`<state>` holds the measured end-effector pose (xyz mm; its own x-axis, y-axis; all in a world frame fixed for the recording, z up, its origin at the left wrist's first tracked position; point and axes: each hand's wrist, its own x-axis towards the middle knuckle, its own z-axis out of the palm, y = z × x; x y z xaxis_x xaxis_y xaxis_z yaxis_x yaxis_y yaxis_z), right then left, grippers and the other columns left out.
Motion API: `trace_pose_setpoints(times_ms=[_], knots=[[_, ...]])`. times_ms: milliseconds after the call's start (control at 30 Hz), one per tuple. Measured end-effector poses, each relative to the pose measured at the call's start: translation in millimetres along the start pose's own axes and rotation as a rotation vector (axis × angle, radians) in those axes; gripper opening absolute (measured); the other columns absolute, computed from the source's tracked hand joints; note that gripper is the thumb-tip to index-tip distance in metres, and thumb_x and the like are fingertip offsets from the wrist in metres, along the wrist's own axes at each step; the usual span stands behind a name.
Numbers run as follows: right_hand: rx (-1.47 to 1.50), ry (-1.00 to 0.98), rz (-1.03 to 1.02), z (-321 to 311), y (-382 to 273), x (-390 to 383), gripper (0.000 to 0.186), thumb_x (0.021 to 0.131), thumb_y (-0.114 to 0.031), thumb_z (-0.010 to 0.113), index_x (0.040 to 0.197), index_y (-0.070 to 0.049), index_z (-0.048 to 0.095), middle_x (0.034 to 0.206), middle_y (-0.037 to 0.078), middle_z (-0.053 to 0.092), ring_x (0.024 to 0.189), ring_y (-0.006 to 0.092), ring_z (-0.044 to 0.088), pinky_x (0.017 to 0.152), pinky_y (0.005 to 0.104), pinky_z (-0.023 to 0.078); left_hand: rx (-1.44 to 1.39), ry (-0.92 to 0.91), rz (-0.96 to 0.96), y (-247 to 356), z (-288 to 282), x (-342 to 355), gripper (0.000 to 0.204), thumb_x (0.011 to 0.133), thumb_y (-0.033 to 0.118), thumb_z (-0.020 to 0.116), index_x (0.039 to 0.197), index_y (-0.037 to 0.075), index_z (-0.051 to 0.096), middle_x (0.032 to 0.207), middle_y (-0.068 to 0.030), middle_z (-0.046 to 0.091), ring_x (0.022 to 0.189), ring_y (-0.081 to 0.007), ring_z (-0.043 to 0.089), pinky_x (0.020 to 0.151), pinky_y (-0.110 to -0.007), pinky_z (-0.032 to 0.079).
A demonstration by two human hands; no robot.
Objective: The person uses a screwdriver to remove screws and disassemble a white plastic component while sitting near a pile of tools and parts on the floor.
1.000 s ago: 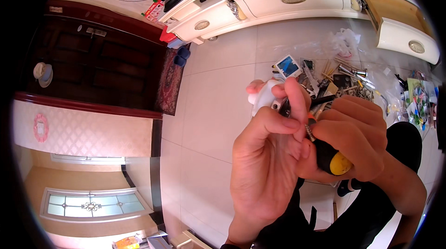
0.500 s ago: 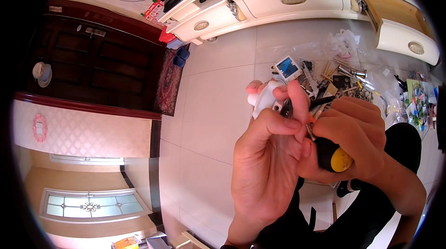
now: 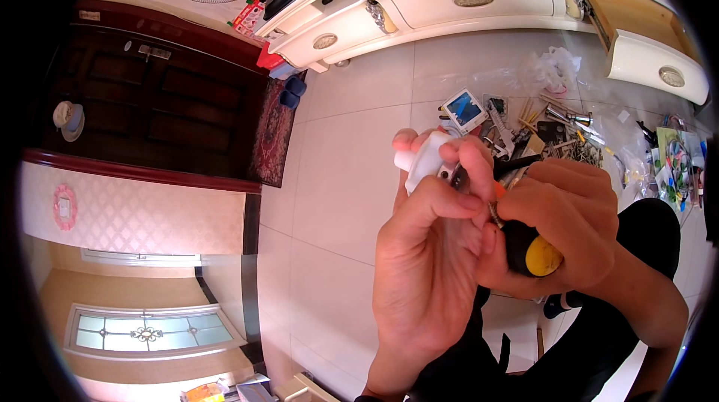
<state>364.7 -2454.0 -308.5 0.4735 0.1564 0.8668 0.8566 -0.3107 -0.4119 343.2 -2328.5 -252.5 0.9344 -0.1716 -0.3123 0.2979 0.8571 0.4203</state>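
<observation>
My left hand [image 3: 427, 260] is raised with its palm toward me. Its thumb and fingers are closed on a white plastic piece [image 3: 425, 162] with a rounded flange and a small stub. A small dark metal part with holes [image 3: 448, 175] shows between the fingertips. Close against it, my right hand [image 3: 569, 211] is wrapped round a tool with a yellow-and-black handle [image 3: 543, 256], probably a screwdriver. Beside the right fingers are a short threaded metal piece [image 3: 495, 215] and an orange tip [image 3: 499, 191]. A dark rod [image 3: 520, 166] sticks out beyond the knuckles; its ends are hidden.
On the tiled floor beyond my hands lie a white box with a blue panel [image 3: 464, 110], a heap of screws and small tools [image 3: 573, 149], and a plastic bag [image 3: 556, 68]. Packets [image 3: 678, 158] lie at the right. A white cabinet [image 3: 479, 8] has an open drawer [image 3: 648, 65].
My right hand and the yellow-and-black handle have shifted slightly left, closer to the left hand. The white piece has tilted a little; both grips stay the same.
</observation>
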Motion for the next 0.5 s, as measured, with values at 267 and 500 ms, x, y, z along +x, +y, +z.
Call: trace_pose_setpoints(times_ms=[267,500], knots=[[-0.009,-0.031,0.033,-1.7,-0.6,-0.3,0.025,0.056,-0.003,0.07,0.076,-0.003,0.054,0.06,0.005,0.052,0.047,0.0208,0.053,0.044,0.0275,0.041,-0.188,-0.113,-0.046,1.6,-15.2,1.1,0.045,0.075,-0.013,0.035,0.108,0.017,0.041,0.102,-0.0033,0.045,0.094,-0.0102,0.056,0.069,-0.028,0.044],[0.02,0.024,0.014,0.9,1.1,0.4,0.024,0.06,-0.008,0.074,0.075,-0.003,0.055,0.054,0.001,0.044,0.042,0.0144,0.043,0.04,0.0246,0.035,-0.192,-0.102,-0.003,-1.2,-8.6,0.7,0.05,0.074,-0.015,0.038,0.112,0.017,0.038,0.103,-0.0045,0.045,0.092,-0.0114,0.057,0.063,-0.026,0.045]])
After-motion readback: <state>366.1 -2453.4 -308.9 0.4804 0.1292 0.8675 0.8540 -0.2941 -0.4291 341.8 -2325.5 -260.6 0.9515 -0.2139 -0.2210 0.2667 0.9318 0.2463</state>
